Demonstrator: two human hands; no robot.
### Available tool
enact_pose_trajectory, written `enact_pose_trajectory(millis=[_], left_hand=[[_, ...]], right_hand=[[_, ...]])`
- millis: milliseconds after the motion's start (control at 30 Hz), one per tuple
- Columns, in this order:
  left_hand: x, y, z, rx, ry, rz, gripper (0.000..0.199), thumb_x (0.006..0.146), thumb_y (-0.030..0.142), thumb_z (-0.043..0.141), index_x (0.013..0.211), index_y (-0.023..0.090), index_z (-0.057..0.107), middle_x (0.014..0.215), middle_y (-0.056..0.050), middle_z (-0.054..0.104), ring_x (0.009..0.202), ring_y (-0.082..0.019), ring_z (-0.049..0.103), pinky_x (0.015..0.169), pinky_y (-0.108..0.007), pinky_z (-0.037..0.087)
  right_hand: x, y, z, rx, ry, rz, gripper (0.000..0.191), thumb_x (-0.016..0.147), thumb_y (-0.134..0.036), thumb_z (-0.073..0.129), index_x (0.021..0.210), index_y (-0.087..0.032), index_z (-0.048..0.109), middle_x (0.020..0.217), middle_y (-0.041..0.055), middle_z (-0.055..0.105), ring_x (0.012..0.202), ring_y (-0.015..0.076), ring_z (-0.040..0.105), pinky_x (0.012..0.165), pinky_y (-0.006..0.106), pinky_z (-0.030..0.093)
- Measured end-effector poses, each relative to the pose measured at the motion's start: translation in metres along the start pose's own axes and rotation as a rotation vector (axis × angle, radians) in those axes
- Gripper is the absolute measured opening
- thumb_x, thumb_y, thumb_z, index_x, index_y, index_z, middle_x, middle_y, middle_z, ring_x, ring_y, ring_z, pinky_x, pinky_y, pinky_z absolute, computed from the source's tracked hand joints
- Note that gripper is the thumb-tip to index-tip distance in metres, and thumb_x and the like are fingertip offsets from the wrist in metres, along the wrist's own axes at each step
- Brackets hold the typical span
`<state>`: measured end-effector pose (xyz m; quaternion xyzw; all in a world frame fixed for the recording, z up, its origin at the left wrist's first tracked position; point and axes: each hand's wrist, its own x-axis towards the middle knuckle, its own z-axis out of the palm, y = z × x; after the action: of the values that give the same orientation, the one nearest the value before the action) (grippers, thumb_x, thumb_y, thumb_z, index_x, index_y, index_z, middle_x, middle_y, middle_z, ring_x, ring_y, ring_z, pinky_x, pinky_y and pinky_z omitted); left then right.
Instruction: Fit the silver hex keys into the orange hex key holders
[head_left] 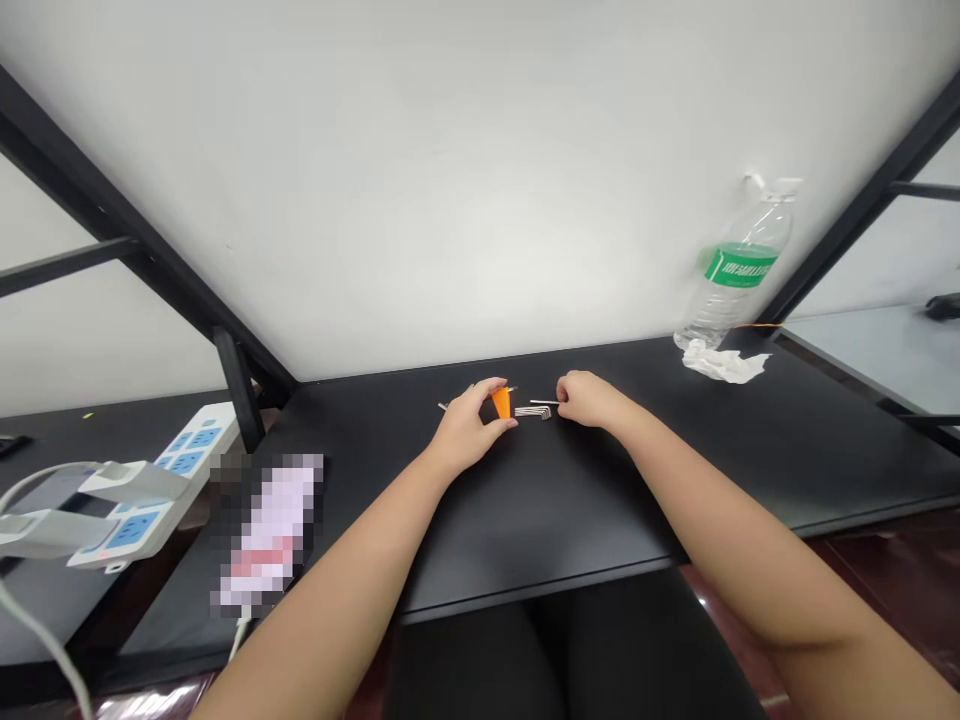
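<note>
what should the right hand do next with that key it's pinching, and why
Probably slide the loose hex key toward the orange holder: the right hand pinches its end, the left hand grips the holder, and more keys lie between them.

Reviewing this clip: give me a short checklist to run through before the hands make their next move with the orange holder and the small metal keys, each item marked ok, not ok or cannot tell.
1. Left hand grips the orange holder: ok.
2. Right hand pinches one thin metal key: cannot tell, too small.
3. Loose metal keys lie between the hands on the black table: ok.
4. Water bottle and crumpled tissue stand apart from the hands: ok.
5. Power strip is away from the working spot: ok.
</note>
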<state>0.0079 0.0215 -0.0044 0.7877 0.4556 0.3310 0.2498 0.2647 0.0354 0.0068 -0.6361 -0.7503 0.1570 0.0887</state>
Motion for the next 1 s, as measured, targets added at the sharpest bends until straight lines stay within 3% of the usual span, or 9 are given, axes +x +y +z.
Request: enact_pose_trajectory(millis=[133,300,433,667,1000], left_hand=[[0.001,-0.002,0.0,0.01,0.009,-0.021,0.061,0.08,0.031,0.079,0.137,0.026,0.059,0.135,-0.004,0.067,0.124,-0.025,0.063,0.105,-0.04,0.052],[0.002,-0.001,-0.001,0.039,0.026,-0.062,0.057,0.08,0.033,0.078,0.135,0.028,0.061,0.133,-0.004,0.068,0.119,-0.026,0.064,0.098,-0.04,0.055],[0.001,0.0,-0.002,0.034,0.032,-0.039,0.054,0.081,0.034,0.077,0.132,0.027,0.062,0.13,-0.005,0.069,0.117,-0.026,0.064,0.097,-0.041,0.056],[0.001,0.001,-0.002,0.057,0.011,0.017,0.053,0.081,0.032,0.078,0.131,0.027,0.063,0.128,-0.004,0.07,0.116,-0.025,0.066,0.104,-0.042,0.053],[0.001,-0.002,-0.001,0.019,0.026,-0.015,0.054,0.08,0.032,0.079,0.131,0.026,0.063,0.13,-0.004,0.069,0.117,-0.024,0.065,0.099,-0.039,0.055]], right_hand=[[-0.005,0.001,-0.006,0.059,0.016,0.002,0.011,0.076,-0.009,0.065,0.082,-0.018,0.066,0.081,0.0031,0.069,0.069,0.0156,0.06,0.06,0.026,0.041],[-0.011,-0.007,-0.008,0.376,0.202,-0.329,0.017,0.089,-0.012,0.058,0.094,-0.02,0.071,0.092,0.0018,0.068,0.074,0.0121,0.06,0.071,0.024,0.046],[-0.015,-0.017,-0.005,0.375,0.32,-0.505,0.021,0.091,-0.009,0.056,0.094,-0.02,0.074,0.095,0.0037,0.067,0.076,0.013,0.06,0.072,0.027,0.048],[-0.018,-0.02,-0.006,0.318,0.389,-0.576,0.022,0.094,-0.011,0.055,0.097,-0.02,0.074,0.096,0.0058,0.067,0.08,0.0155,0.063,0.077,0.029,0.051],[-0.022,-0.021,-0.01,0.308,0.399,-0.619,0.023,0.096,-0.011,0.053,0.097,-0.02,0.074,0.096,0.0059,0.067,0.08,0.0152,0.063,0.075,0.029,0.05]])
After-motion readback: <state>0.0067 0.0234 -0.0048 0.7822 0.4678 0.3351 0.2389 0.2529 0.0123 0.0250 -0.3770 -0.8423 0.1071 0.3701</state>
